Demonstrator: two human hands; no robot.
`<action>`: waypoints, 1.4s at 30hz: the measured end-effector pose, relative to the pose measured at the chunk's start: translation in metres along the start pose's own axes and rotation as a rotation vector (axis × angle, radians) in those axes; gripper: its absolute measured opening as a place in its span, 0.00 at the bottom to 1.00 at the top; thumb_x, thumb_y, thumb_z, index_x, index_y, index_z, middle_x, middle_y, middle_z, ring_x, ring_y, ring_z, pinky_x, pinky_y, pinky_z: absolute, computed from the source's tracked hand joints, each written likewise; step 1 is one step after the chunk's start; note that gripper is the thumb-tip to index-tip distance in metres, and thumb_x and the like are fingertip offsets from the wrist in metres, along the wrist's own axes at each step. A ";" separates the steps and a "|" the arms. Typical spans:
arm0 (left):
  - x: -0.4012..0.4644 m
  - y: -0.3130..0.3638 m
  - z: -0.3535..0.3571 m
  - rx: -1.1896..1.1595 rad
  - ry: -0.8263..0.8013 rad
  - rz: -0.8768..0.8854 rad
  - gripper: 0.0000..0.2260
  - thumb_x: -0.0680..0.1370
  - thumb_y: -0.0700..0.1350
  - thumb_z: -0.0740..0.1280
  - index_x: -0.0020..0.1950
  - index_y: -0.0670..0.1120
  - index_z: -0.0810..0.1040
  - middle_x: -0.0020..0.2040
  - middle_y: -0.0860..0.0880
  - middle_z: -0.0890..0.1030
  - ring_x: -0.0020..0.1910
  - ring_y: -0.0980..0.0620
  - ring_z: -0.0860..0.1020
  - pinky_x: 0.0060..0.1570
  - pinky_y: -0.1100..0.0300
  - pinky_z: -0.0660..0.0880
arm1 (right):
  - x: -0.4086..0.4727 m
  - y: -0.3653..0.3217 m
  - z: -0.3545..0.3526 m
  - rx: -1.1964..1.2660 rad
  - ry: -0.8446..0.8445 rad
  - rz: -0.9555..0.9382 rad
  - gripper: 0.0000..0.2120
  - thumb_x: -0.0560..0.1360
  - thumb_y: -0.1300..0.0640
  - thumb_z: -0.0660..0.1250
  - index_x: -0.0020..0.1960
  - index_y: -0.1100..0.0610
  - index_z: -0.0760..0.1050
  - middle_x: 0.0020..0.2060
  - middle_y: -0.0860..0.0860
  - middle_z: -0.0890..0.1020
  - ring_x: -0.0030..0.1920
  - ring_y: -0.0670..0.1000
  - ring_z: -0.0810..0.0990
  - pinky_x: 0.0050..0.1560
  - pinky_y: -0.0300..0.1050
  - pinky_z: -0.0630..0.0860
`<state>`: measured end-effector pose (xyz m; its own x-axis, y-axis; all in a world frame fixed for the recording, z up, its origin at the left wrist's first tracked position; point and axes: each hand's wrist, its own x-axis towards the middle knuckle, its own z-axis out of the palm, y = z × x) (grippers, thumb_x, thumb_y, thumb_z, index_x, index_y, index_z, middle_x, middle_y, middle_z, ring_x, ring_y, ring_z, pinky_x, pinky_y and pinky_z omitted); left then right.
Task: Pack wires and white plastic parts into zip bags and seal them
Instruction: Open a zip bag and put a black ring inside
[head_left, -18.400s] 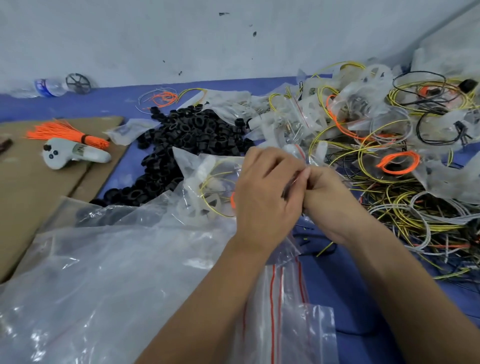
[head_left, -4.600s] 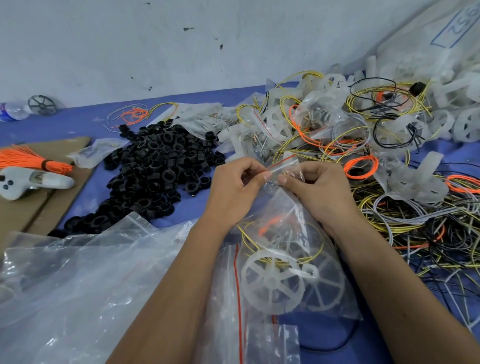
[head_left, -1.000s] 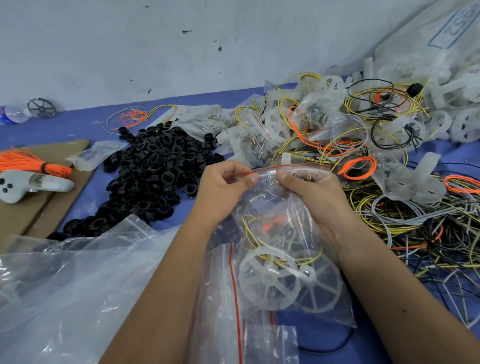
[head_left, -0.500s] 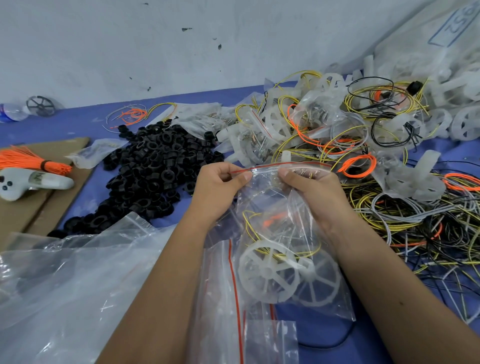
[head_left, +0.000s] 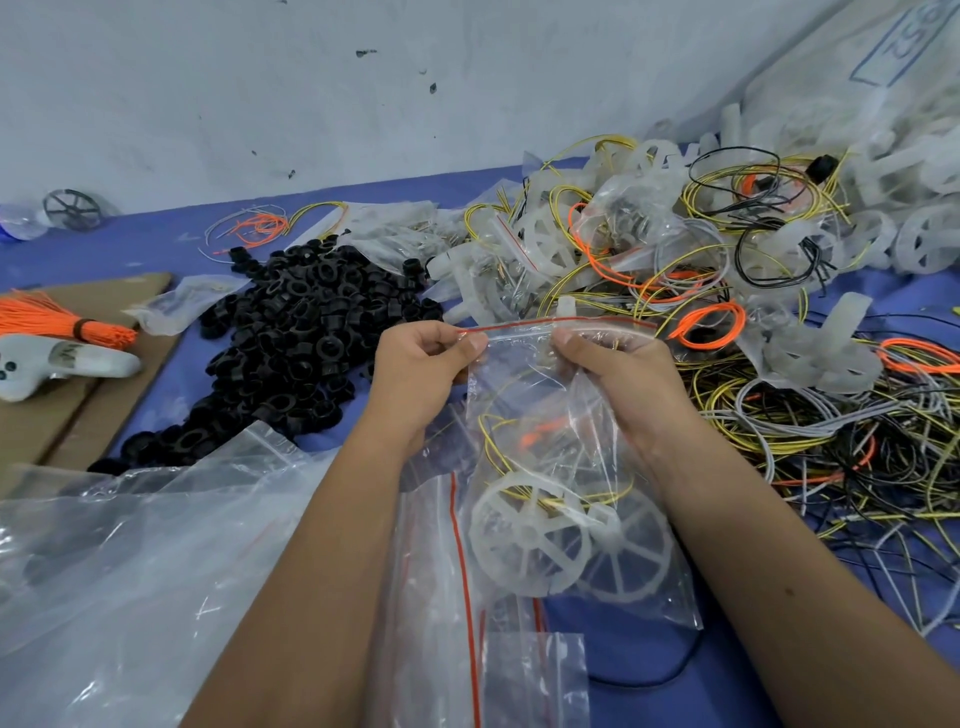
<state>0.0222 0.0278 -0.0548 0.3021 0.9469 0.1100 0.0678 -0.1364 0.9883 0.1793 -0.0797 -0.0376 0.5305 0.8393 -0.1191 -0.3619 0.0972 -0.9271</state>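
The left hand (head_left: 415, 374) and right hand (head_left: 613, 379) pinch the red-striped top of a zip bag (head_left: 566, 467) holding 2 white wheels (head_left: 530, 540) and wires (head_left: 519, 431).

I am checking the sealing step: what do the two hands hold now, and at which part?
Both hold one zip bag by its top edge: the left hand pinches the red-lined strip at its left end, the right hand near the middle.
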 end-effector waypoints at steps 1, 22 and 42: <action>0.000 0.000 0.000 0.001 0.002 0.005 0.08 0.78 0.37 0.74 0.39 0.43 0.84 0.30 0.50 0.82 0.26 0.60 0.73 0.30 0.67 0.71 | 0.000 0.000 0.000 0.000 -0.002 0.001 0.03 0.75 0.66 0.73 0.46 0.66 0.81 0.29 0.53 0.83 0.30 0.49 0.82 0.34 0.42 0.80; -0.002 0.008 0.003 -0.298 0.019 -0.089 0.04 0.81 0.36 0.68 0.48 0.39 0.83 0.37 0.46 0.82 0.36 0.52 0.77 0.42 0.58 0.77 | 0.004 0.001 -0.002 0.045 0.009 -0.007 0.02 0.75 0.66 0.72 0.44 0.65 0.83 0.33 0.56 0.84 0.33 0.51 0.83 0.39 0.46 0.83; -0.005 0.011 0.005 -0.512 -0.052 -0.261 0.12 0.84 0.43 0.63 0.44 0.40 0.81 0.39 0.41 0.81 0.35 0.45 0.79 0.42 0.54 0.77 | 0.003 -0.013 -0.006 -0.252 -0.390 0.134 0.23 0.70 0.31 0.69 0.56 0.46 0.83 0.45 0.48 0.88 0.44 0.50 0.88 0.41 0.52 0.85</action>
<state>0.0267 0.0201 -0.0449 0.3846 0.9129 -0.1366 -0.3189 0.2703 0.9084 0.1903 -0.0819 -0.0279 0.1475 0.9782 -0.1460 -0.1844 -0.1178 -0.9758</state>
